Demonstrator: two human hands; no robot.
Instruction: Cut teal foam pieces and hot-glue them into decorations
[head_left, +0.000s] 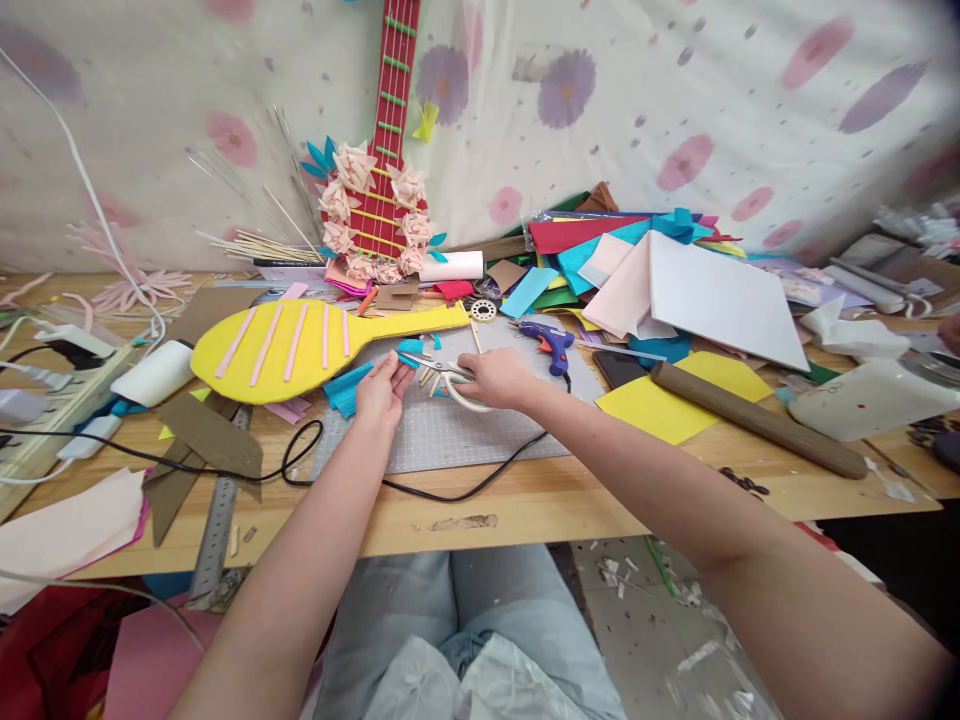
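My right hand grips a pair of scissors with cream handles, blades pointing left. My left hand pinches a small piece of turquoise foam right at the blade tips. Both hands hover over a grey cutting mat. A larger turquoise foam scrap lies just left of my left hand. A yellow guitar-shaped cutout with pink strips lies beyond it.
A blue glue gun and its black cord sit by the mat. A brown cardboard tube, yellow sheet, piled coloured foam, a red flower-trimmed guitar model, a metal ruler and a power strip surround the work spot.
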